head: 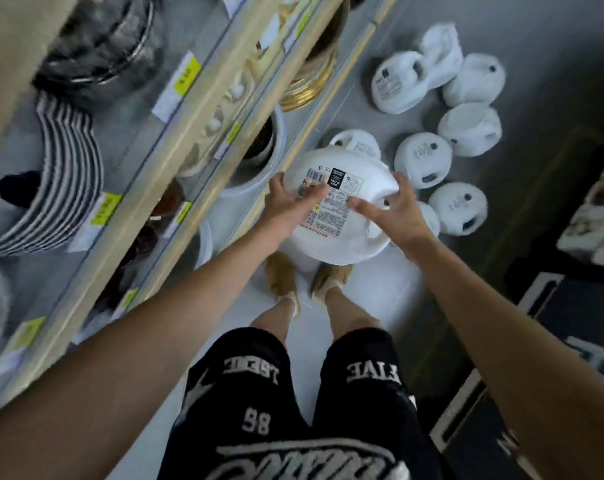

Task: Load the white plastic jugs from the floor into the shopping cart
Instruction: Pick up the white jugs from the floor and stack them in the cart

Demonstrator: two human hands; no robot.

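Head view looks straight down on my arms, and I judge that the step in hand is the carry of one jug, with the pick-up done and the placing not yet done. My left hand [286,206] holds the left edge of the held jug [331,245], with the thumb at the far rim and the fingers lying over the label [333,188]. My right hand [399,216] grips it from the right side, near the handle, with the thumb on the far edge and the fingers spread and bent on the jug's face. This jug is off the floor, in the air just far of my shoes [283,277]. It is white and rounded, it lies tilted with the printed label up, and the picture is a little blurred. The jugs on the floor [423,159] wait in a loose group at the far right, some on their sides, close to each other. At the left stands a shelf [189,140] with goods and yellow price tags. I cannot surely see the shopping cart. So the next move calls for turning toward it with both hands firm, then lowering the jug in without a drop.
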